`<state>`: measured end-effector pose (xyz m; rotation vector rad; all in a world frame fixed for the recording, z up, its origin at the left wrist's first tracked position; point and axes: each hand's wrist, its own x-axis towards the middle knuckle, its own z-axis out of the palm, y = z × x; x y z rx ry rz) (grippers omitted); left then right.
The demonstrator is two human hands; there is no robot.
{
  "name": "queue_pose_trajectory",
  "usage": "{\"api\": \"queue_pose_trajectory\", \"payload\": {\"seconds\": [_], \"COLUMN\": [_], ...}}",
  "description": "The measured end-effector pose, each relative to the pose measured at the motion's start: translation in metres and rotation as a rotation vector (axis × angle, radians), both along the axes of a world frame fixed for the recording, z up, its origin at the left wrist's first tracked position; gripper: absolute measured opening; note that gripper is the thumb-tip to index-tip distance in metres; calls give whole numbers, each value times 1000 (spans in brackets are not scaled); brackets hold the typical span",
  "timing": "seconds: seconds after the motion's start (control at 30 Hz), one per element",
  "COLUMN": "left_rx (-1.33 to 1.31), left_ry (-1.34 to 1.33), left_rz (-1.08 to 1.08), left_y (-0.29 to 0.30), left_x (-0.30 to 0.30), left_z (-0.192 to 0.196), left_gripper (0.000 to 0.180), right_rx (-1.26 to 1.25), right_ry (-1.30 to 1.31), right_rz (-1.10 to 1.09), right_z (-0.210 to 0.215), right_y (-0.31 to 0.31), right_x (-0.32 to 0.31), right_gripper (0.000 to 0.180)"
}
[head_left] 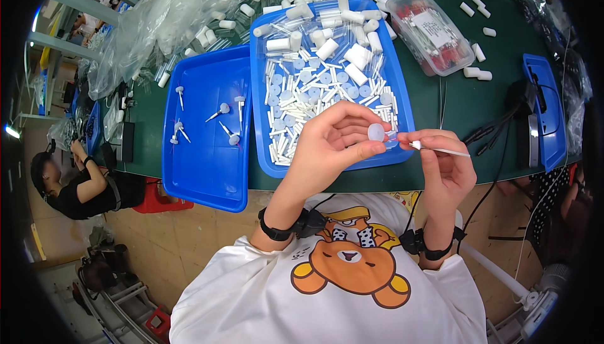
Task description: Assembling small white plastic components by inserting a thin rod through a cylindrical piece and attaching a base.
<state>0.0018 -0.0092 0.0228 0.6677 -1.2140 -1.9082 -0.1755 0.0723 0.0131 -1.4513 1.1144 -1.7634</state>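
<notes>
Two tight pinches at the filled tray's [273, 169] edge
Left hand [343, 143]: translucent disc [376, 132]; right hand [448, 161]: white rod [454, 153]. Likely fitting; next needs alignment.

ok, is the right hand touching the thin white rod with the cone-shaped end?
Touching. The head view shows the right hand pinching the thin white rod between thumb and fingers.

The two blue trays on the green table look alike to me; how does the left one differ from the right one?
The left tray holds a few disc-and-stick pieces; the right tray is crowded with loose white sticks and pale discs.
The left tray juts past the near edge of the green table; the right tray lies within it.
Both are blue, with rounded corners.
</notes>
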Motion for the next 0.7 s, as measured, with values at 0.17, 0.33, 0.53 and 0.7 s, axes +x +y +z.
{"api": "queue_pose_trajectory", "payload": {"seconds": [0.17,0.33,0.53,0.7], "left_rx": [-206,-333,-228,-142], "left_ry": [-183,-294,-230,-141], "left_rz": [-39,-108,-109,-121], "left_y": [-1,0,2,3], "left_x": [0,0,-1,-1], "left_z": [0,1,0,1], "left_gripper": [32,30,32,36], "right_rx": [18,36,33,11], "right_ry": [43,62,-7,25], "right_rz": [-16,-29,-47,-65], "right_z": [-1,-1,0,2], "right_y": [-1,-2,-4,-3], "right_x": [0,1,4,3], "right_gripper": [17,16,15,16]}}
